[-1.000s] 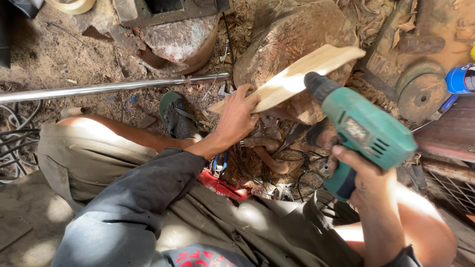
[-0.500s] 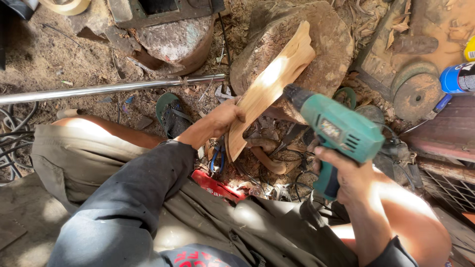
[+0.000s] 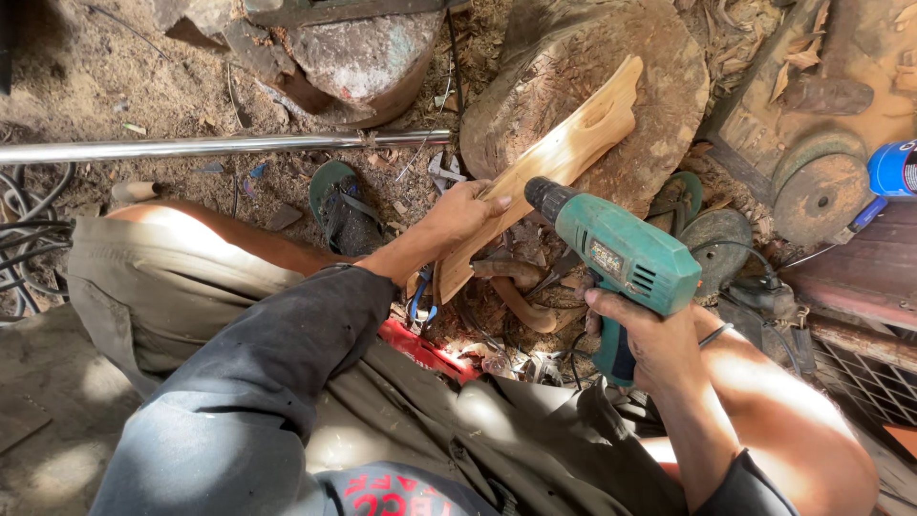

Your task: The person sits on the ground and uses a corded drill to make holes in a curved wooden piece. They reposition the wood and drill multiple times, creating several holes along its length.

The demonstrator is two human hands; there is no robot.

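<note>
Two hands are working here. The left hand [image 3: 460, 216] is closing around one pale wooden piece [image 3: 544, 170], which is leaning on a big tree stump [image 3: 659, 91]. The right hand [image 3: 642, 330] is gripping the handle of one green drill [image 3: 621, 258], and its tip is sitting just beside the wood. The person is sitting on dirt ground [image 3: 143, 86] covered in wood chips. One shiny metal pipe [image 3: 220, 146] is lying across it. Two green sandals [image 3: 342, 205] are lying near the stump, one partly hiding behind the drill.
</note>
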